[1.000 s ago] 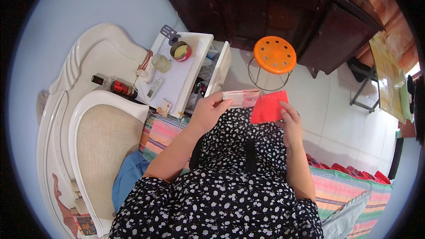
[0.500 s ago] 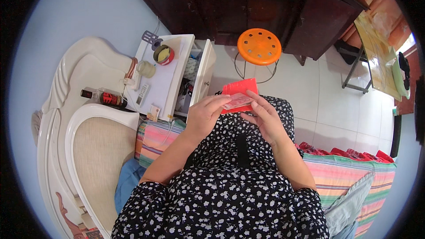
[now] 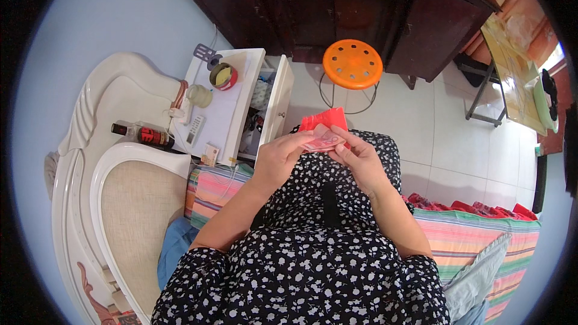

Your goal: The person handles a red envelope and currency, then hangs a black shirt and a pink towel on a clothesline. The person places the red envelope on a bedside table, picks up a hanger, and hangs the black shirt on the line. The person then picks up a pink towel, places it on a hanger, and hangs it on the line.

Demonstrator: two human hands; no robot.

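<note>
Above my lap, both hands hold a small stack of pinkish-red banknotes [image 3: 323, 139]. My left hand [image 3: 279, 157] is closed on the stack's left end, its fingers stretched over the notes. On the right end, my right hand [image 3: 363, 161] pinches the notes between thumb and fingers, and their near corner bends up. Behind the notes, a bright red paper envelope [image 3: 325, 118] shows its far part, and the rest is covered by the notes and fingers. Which fingers support the envelope is hidden.
An orange round stool [image 3: 353, 64] stands ahead on the tiled floor. To the left, a white nightstand [image 3: 232, 108] has its drawer [image 3: 278, 105] pulled out; a remote [image 3: 195, 129], jar [image 3: 198, 95] and red tin [image 3: 223, 76] sit on top. A dark bottle [image 3: 144, 135] lies beside it.
My right thumb and fingers have closed in on the banknotes, whose right end now bends up. The notes cover more of the red envelope's near part. My left hand has barely moved.
</note>
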